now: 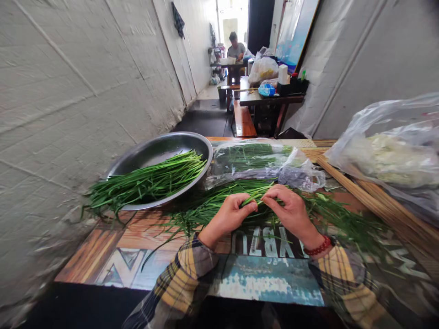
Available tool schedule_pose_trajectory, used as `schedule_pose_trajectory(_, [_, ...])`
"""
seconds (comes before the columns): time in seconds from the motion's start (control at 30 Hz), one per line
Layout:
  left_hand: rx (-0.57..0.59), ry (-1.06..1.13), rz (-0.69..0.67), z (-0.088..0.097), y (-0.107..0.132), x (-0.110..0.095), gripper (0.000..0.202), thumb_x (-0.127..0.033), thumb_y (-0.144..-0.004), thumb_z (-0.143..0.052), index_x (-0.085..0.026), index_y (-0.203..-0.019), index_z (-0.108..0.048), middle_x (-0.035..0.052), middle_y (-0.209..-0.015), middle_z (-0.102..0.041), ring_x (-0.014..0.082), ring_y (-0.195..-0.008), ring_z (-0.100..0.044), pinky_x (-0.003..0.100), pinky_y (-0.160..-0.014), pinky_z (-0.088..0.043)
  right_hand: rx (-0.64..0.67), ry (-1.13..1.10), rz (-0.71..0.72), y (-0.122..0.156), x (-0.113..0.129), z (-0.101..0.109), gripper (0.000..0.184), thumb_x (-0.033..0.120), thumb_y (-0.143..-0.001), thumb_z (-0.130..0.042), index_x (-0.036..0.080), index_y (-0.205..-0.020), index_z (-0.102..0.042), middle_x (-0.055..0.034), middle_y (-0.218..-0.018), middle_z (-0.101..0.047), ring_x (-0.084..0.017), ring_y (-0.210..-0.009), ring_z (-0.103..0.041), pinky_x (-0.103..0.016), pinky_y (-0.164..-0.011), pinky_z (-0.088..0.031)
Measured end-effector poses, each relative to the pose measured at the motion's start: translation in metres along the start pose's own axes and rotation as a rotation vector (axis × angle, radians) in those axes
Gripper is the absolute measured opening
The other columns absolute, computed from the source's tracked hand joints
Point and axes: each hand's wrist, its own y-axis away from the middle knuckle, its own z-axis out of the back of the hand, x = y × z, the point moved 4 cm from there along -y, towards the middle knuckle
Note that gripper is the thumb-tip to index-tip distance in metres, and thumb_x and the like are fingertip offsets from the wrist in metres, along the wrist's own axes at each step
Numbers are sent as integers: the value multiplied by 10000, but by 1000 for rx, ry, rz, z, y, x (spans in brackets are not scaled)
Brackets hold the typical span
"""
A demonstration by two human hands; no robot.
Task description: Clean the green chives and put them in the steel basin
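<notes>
Stalks (253, 198) lie mid-frame, where I see my left hand (229, 214) with fingers curled round a few, likely to steady them, and my right hand (291, 209) pinching their pale ends. Left of centre, a bowl (147, 155) holds cut greens (161, 178), leaves overhanging; far right, a clear bag (380, 116) holds something pale.

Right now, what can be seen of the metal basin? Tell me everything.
The basin is round and wide, smooth and silvery like stainless steel, with a narrow rim. It rests opening upward at the far left of the tabletop, near the wall. Long green stalks lie in it, their leafy ends drooping over its left rim. A clear plastic bag lies to its right; contact is unclear.
</notes>
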Motion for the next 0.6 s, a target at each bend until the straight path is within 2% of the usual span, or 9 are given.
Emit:
schedule_pose_trajectory(0.07, [-5, -5, 5, 1, 0, 2, 292, -343, -854, -551, -124, -677, -626, -5, -657, -566, 126, -676, -499, 236, -659, -373, -51, -177, -168, 1, -9, -3, 186, 345, -897, -567, 212, -774, -611, 1, -747, -589, -153, -725, -537, -291, -689, -423])
schedule_pose_trajectory(0.13, [-15, -21, 19, 1, 0, 3, 279, -322, -850, -556, -123, -667, -621, -7, -642, -559, 123, -661, -490, 237, -648, -369, -178, -349, -315, 3, -21, 3, 197, 380, -897, -564, 211, -803, -598, 13, -740, -547, -138, -696, -497, -273, -660, -399])
schedule_pose_trajectory(0.2, [-22, -25, 33, 2, -1, 4, 265, -301, -846, -554, -124, -657, -609, -7, -634, -555, 124, -656, -488, 239, -645, -367, -314, -497, -366, 4, -30, 17, 219, 397, -895, -567, 210, -782, -579, 16, -728, -510, -133, -685, -467, -271, -655, -386])
schedule_pose_trajectory(0.23, [-28, -24, 40, 2, -1, 5, 258, -292, -845, -550, -125, -654, -603, -8, -632, -553, 124, -656, -489, 240, -645, -367, -329, -552, -348, 3, -32, 24, 243, 398, -896, -566, 209, -743, -566, 14, -717, -496, -134, -681, -459, -277, -657, -384])
schedule_pose_trajectory(0.33, [-53, -52, 48, 3, -1, 4, 252, -278, -843, -548, -128, -644, -587, -16, -619, -527, 119, -644, -474, 237, -629, -352, -84, -603, -195, -2, -23, 38, 380, 424, -930, -494, 207, -620, -531, -2, -651, -474, -157, -675, -471, -309, -658, -395])
schedule_pose_trajectory(0.4, [-67, -91, 37, 3, -1, 4, 251, -279, -841, -556, -130, -640, -581, -22, -613, -507, 113, -633, -458, 236, -617, -337, 69, -490, -70, -4, -12, 41, 329, 410, -931, -497, 213, -691, -607, -34, -749, -561, -182, -777, -535, -334, -724, -425])
schedule_pose_trajectory(0.5, [-63, -146, -3, 1, -1, 4, 245, -283, -835, -577, -131, -643, -578, -21, -622, -507, 113, -633, -456, 238, -614, -327, 75, -153, 34, -5, -1, 36, 157, 334, -894, -578, 243, -986, -667, -68, -1042, -632, -217, -1005, -565, -386, -893, -428])
schedule_pose_trajectory(0.53, [-64, -164, -19, 0, -1, 5, 244, -283, -831, -586, -132, -640, -576, -19, -624, -509, 112, -632, -455, 240, -613, -324, 62, -34, 54, -6, 1, 32, 167, 314, -879, -601, 252, -1020, -666, -65, -1061, -642, -222, -1020, -567, -400, -918, -419])
schedule_pose_trajectory(0.6, [-83, -199, -47, -1, -2, 6, 248, -281, -822, -603, -136, -625, -563, -21, -616, -500, 110, -622, -444, 241, -604, -313, 65, 137, 90, -5, 3, 22, 113, 295, -866, -621, 254, -948, -686, -47, -961, -676, -219, -944, -585, -403, -893, -422])
